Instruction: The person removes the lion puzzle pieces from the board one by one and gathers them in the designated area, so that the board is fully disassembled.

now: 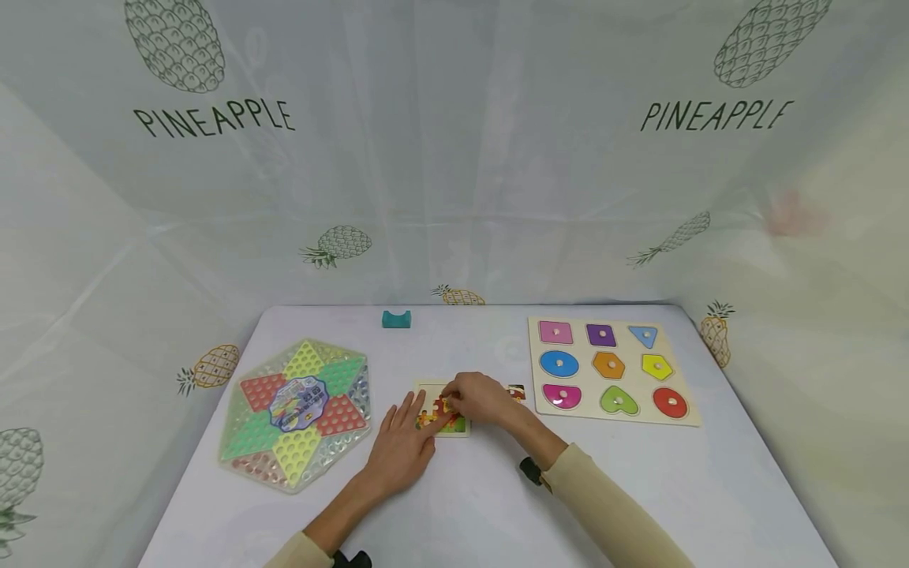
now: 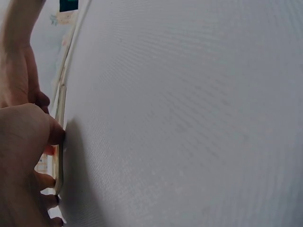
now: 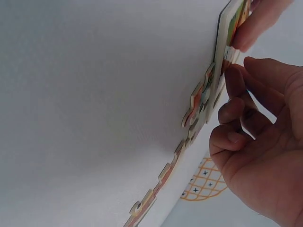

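Note:
A small jigsaw puzzle in a light wooden tray (image 1: 431, 385) lies mid-table, its picture partly filled with red, yellow and green pieces. My left hand (image 1: 401, 452) rests on the tray's left and front side, fingers stretched, index finger across the picture. In the left wrist view its fingertips lie along the tray edge (image 2: 60, 165). Over the upper right of the picture, my right hand (image 1: 483, 398) pinches a jigsaw piece between thumb and index finger; the hand mostly hides it. Its other fingers curl in the right wrist view. Loose jigsaw pieces (image 3: 195, 101) lie beside the tray.
To the right lies a wooden shape board (image 1: 625, 379) with colored knobbed shapes. A hexagonal Chinese checkers board (image 1: 298, 414) is on the left. Near the back edge stands a teal block (image 1: 396, 319) with a curved notch. Pineapple-print curtains (image 1: 454, 158) surround the table.

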{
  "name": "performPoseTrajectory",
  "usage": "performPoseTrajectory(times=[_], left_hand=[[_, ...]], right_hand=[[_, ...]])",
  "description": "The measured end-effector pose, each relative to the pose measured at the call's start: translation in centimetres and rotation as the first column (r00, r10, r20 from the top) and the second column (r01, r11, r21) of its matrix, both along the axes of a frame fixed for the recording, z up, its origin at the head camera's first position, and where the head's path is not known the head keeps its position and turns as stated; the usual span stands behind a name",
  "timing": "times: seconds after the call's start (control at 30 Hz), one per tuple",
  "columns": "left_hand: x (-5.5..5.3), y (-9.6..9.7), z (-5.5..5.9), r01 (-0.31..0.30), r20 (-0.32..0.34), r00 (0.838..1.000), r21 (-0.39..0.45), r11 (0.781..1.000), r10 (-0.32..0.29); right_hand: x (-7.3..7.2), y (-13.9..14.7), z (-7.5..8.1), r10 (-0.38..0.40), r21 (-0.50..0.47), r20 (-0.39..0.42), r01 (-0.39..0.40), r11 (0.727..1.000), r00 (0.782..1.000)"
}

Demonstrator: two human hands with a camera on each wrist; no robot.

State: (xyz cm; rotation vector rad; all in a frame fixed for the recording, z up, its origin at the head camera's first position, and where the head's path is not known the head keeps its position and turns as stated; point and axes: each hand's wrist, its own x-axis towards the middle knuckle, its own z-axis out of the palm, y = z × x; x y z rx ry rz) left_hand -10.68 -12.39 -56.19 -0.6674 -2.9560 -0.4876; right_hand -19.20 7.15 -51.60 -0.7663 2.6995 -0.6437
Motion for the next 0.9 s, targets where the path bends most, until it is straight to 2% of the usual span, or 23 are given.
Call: performPoseTrajectory(times=[0.23,0.47,0.9], left_hand=[[0.04,0.07,0.10,-0.002,-0.021,1.000,-0.029,1.000,0.001],[0.04,0.10,0.12,0.000,-0.021,1.000,-0.039,0.999,-0.001],[-0.05,0.03,-0.01,0.006,-0.060,0.998,-0.078,0.997,-0.011]], right_hand=[[0.12,-0.26,-0.08,0.012,-0.005,-0.013,-0.012,1.000,1.000],[0.12,-0.54,-0.22,-0.027,-0.042,0.033,0.028,0.999,0.999],[0.09,-0.95,-0.55,-0.042,-0.036,0.024,0.043,0.998,0.999]])
